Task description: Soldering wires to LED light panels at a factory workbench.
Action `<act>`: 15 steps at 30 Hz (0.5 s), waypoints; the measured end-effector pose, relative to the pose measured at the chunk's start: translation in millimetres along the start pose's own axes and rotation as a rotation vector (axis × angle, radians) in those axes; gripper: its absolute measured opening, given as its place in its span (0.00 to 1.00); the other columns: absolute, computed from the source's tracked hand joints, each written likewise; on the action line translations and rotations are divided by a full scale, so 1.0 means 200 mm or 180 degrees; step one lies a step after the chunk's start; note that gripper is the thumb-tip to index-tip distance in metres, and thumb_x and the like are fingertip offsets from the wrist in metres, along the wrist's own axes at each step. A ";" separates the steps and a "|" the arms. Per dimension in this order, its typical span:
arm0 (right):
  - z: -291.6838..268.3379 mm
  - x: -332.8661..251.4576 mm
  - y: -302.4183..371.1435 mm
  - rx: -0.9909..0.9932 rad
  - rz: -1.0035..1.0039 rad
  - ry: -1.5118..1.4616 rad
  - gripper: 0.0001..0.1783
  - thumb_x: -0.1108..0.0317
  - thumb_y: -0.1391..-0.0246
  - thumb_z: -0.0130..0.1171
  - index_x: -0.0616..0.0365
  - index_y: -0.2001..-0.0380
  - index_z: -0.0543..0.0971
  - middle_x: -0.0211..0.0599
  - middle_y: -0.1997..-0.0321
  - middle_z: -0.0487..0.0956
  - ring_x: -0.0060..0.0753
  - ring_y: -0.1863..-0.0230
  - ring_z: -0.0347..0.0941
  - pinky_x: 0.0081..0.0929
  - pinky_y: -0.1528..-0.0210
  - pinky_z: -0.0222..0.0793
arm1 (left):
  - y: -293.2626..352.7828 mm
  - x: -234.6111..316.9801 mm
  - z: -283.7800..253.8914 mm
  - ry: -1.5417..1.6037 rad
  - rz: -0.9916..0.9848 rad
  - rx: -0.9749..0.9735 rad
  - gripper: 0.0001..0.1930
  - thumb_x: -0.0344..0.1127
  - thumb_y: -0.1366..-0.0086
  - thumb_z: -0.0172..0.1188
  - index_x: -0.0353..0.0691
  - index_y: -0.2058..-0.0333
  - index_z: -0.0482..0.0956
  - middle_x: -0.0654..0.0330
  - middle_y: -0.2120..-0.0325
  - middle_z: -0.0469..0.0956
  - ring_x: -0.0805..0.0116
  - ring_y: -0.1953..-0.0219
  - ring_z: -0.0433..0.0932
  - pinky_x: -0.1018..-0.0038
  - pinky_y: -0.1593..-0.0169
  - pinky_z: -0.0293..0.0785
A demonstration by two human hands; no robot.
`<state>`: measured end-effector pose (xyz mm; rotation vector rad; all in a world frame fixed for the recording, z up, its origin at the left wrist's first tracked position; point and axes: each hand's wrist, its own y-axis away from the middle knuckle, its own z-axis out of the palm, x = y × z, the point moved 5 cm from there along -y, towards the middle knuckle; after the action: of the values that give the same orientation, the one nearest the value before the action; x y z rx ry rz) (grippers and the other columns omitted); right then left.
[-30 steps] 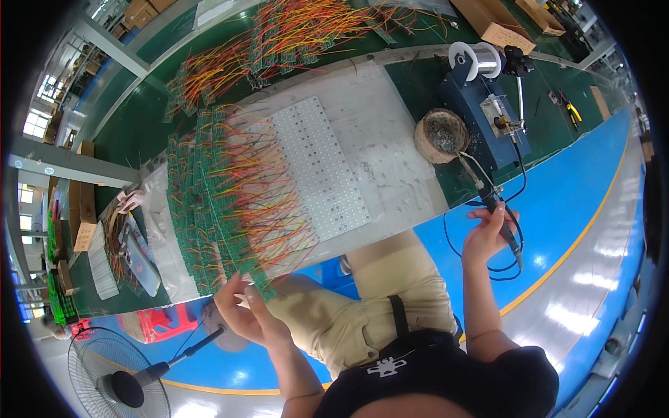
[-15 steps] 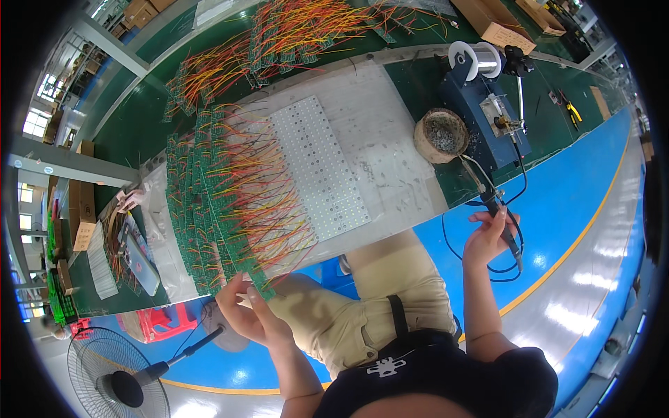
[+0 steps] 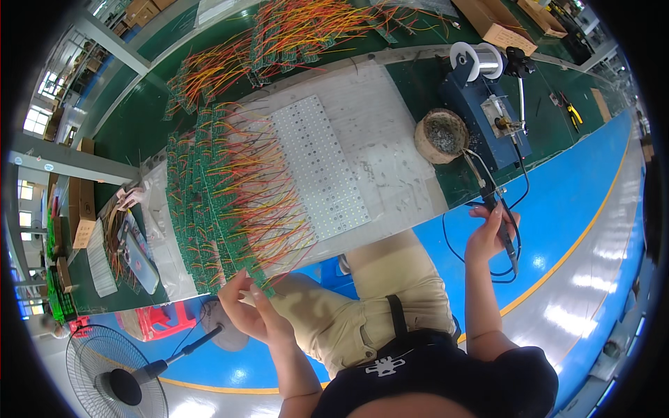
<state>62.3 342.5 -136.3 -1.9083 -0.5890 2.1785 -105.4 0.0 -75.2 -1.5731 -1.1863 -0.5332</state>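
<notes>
Left hand (image 3: 258, 315): fingers curled at green boards (image 3: 226, 233); cannot tell if pinching
Right hand (image 3: 486, 235): fingers gripping soldering iron (image 3: 507, 244)

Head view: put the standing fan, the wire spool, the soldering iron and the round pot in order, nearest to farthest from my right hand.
From your right hand:
1. Soldering iron: held in that hand.
2. Round pot: on the table, ahead and slightly left.
3. Wire spool: beyond the pot.
4. Standing fan: far left, off the table.
</notes>
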 end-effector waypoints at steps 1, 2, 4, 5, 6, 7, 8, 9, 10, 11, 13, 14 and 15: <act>0.00 -0.01 0.01 -0.0079 -0.0085 0.0078 0.11 0.65 0.40 0.49 0.61 0.70 0.64 0.44 0.81 0.77 0.28 0.82 0.72 0.23 0.73 0.70 | 0.00 0.00 0.00 -0.0003 -0.0002 -0.0001 0.15 0.35 0.40 0.52 0.32 0.58 0.71 0.61 0.68 0.68 0.72 0.68 0.63 0.74 0.61 0.56; 0.00 -0.03 0.02 -0.0159 -0.0171 0.0157 0.11 0.66 0.40 0.50 0.61 0.69 0.64 0.45 0.80 0.77 0.29 0.81 0.73 0.24 0.72 0.71 | 0.00 0.00 0.00 -0.0009 0.0010 -0.0007 0.15 0.35 0.40 0.52 0.32 0.58 0.71 0.61 0.68 0.68 0.71 0.68 0.63 0.74 0.61 0.56; -0.01 -0.03 0.03 -0.0256 -0.0290 0.0265 0.10 0.66 0.40 0.49 0.61 0.69 0.64 0.45 0.80 0.77 0.30 0.80 0.74 0.25 0.71 0.72 | 0.00 0.00 0.01 -0.0012 0.0022 -0.0018 0.15 0.35 0.41 0.52 0.32 0.58 0.71 0.61 0.68 0.68 0.71 0.68 0.63 0.74 0.61 0.56; -0.01 -0.04 0.04 -0.0354 -0.0412 0.0371 0.10 0.67 0.40 0.49 0.62 0.68 0.63 0.46 0.79 0.77 0.31 0.79 0.75 0.27 0.70 0.73 | 0.00 0.01 0.01 -0.0010 0.0031 -0.0030 0.15 0.35 0.40 0.52 0.32 0.58 0.71 0.61 0.68 0.68 0.71 0.68 0.63 0.74 0.61 0.56; -0.02 -0.03 0.05 -0.0435 -0.0434 0.0467 0.10 0.68 0.41 0.49 0.62 0.67 0.62 0.47 0.78 0.77 0.32 0.78 0.75 0.29 0.69 0.74 | -0.01 0.01 0.01 -0.0010 0.0037 -0.0039 0.15 0.36 0.40 0.52 0.32 0.59 0.71 0.61 0.69 0.68 0.71 0.68 0.63 0.74 0.61 0.56; -0.04 -0.02 0.05 -0.0436 -0.0435 0.0470 0.10 0.68 0.41 0.49 0.62 0.67 0.62 0.47 0.78 0.77 0.32 0.78 0.75 0.29 0.69 0.74 | -0.01 0.01 0.01 -0.0008 0.0035 -0.0040 0.15 0.36 0.40 0.52 0.32 0.59 0.71 0.61 0.69 0.68 0.71 0.68 0.63 0.74 0.61 0.56; -0.05 -0.01 0.06 -0.0546 -0.0358 0.0452 0.11 0.67 0.41 0.50 0.63 0.66 0.62 0.48 0.76 0.78 0.33 0.76 0.76 0.30 0.66 0.74 | -0.01 0.01 0.02 -0.0037 0.0013 -0.0039 0.15 0.36 0.40 0.52 0.32 0.59 0.72 0.61 0.69 0.67 0.71 0.68 0.63 0.75 0.62 0.56; -0.05 0.00 0.06 -0.0655 -0.0279 0.0431 0.12 0.67 0.41 0.50 0.63 0.65 0.62 0.48 0.73 0.79 0.34 0.73 0.78 0.30 0.63 0.74 | -0.01 0.01 0.02 -0.0066 -0.0008 -0.0037 0.15 0.36 0.40 0.52 0.32 0.59 0.72 0.61 0.69 0.67 0.71 0.68 0.63 0.75 0.62 0.56; -0.06 -0.01 0.07 -0.0655 -0.0279 0.0432 0.12 0.67 0.41 0.50 0.63 0.65 0.62 0.48 0.73 0.79 0.34 0.73 0.78 0.30 0.63 0.74 | -0.01 0.02 0.02 -0.0066 -0.0009 -0.0037 0.15 0.36 0.40 0.52 0.32 0.59 0.72 0.61 0.69 0.67 0.71 0.68 0.63 0.75 0.62 0.56; -0.06 0.00 0.07 -0.0668 -0.0159 0.0592 0.13 0.66 0.41 0.51 0.63 0.64 0.62 0.48 0.73 0.79 0.34 0.72 0.78 0.31 0.62 0.73 | -0.01 0.02 0.02 -0.0041 0.0002 -0.0038 0.15 0.36 0.40 0.52 0.32 0.59 0.72 0.61 0.69 0.67 0.71 0.68 0.63 0.75 0.62 0.56; -0.07 0.00 0.08 -0.0682 -0.0038 0.0750 0.14 0.65 0.42 0.52 0.63 0.64 0.62 0.48 0.72 0.79 0.34 0.70 0.78 0.31 0.61 0.73 | -0.01 0.02 0.02 -0.0017 0.0012 -0.0037 0.15 0.36 0.40 0.52 0.32 0.59 0.72 0.61 0.69 0.67 0.71 0.68 0.63 0.75 0.62 0.56; -0.08 0.00 0.08 -0.0691 -0.0035 0.0778 0.14 0.65 0.42 0.52 0.63 0.64 0.62 0.48 0.71 0.79 0.34 0.69 0.78 0.31 0.60 0.72 | -0.01 0.02 0.02 -0.0034 0.0018 -0.0033 0.15 0.36 0.40 0.52 0.32 0.59 0.72 0.61 0.70 0.67 0.71 0.68 0.63 0.74 0.62 0.56; -0.08 0.01 0.08 -0.0701 -0.0030 0.0807 0.14 0.64 0.42 0.52 0.63 0.64 0.62 0.48 0.71 0.79 0.34 0.68 0.78 0.31 0.59 0.72 | 0.00 0.01 0.02 -0.0052 0.0022 -0.0030 0.15 0.36 0.40 0.52 0.32 0.59 0.72 0.61 0.70 0.67 0.71 0.68 0.63 0.74 0.62 0.56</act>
<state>80.3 331.1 -145.9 -2.2410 -0.8145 1.8894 -106.0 4.7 -74.0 -1.5918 -1.1917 -0.5230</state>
